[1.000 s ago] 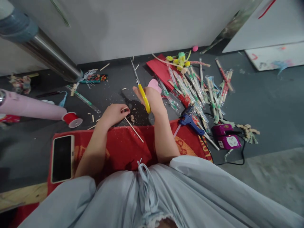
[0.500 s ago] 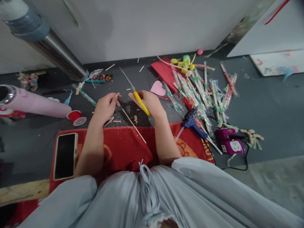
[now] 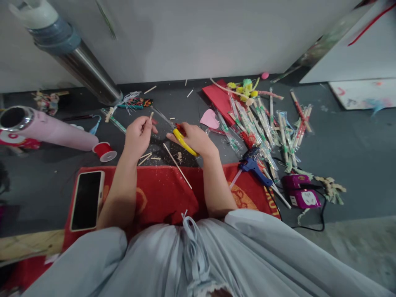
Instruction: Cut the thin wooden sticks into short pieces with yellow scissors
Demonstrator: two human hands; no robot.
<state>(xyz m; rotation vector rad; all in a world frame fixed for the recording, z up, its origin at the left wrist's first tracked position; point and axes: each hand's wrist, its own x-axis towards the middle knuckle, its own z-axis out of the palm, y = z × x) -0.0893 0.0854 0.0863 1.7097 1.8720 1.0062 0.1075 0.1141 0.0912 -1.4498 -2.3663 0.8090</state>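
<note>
My left hand (image 3: 140, 134) pinches a short piece of thin wooden stick (image 3: 151, 116), its tip poking up past the fingers. To its right, my right hand (image 3: 194, 139) is wrapped round the yellow handle of a pair of scissors (image 3: 185, 142); the blades point up and left, away from me. A longer thin wooden stick (image 3: 177, 166) lies between my forearms, partly on the red cloth (image 3: 167, 194). Short cut stick pieces (image 3: 145, 158) and fine crumbs are scattered on the dark tabletop near my left wrist.
Left are a phone (image 3: 87, 201), a red ribbon spool (image 3: 105, 152), a pink bottle (image 3: 62, 132) and a tall steel flask (image 3: 93, 68). Right are a pink paper heart (image 3: 210, 119), many wrapped sticks (image 3: 253, 119), a blue glue gun (image 3: 255, 169) and a purple power strip (image 3: 301, 191) with its cord.
The view has shifted slightly. The stick piece in my left hand now stands up more visibly above the fingers. My right hand still holds the scissors.
</note>
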